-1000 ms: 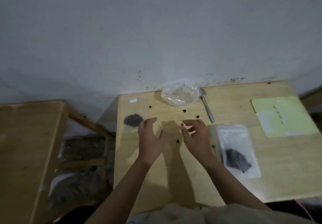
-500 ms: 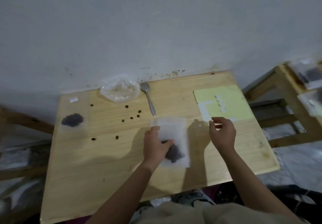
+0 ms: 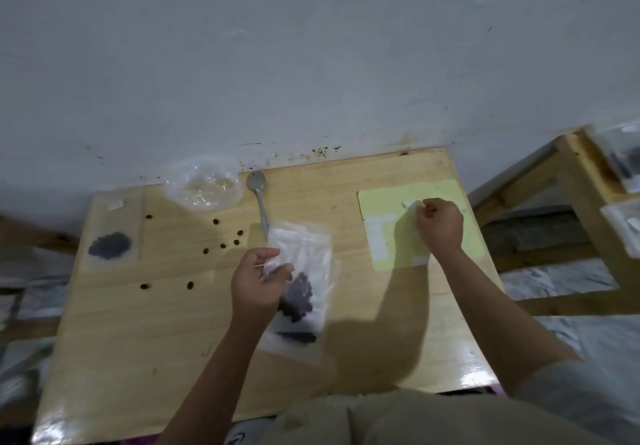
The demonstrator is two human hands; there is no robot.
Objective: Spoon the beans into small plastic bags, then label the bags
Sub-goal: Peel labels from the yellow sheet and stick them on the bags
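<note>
Between the left hand's (image 3: 260, 280) curled fingers (image 3: 273, 264), a small bag (image 3: 304, 257) of beans (image 3: 298, 295) hangs limp above the counter (image 3: 145, 334); light and slippery, it is best pinched near its top. Right-hand (image 3: 439, 226) fingers pinch a label (image 3: 411, 204) at the sticker sheet (image 3: 384, 202).

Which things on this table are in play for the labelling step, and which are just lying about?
In play:
- bag of beans, gripped by left hand
- white label, pinched by right hand
- yellow label sheet

Lying about:
- spoon
- crumpled clear bag
- loose beans
- labelled bean bag, far left
</note>
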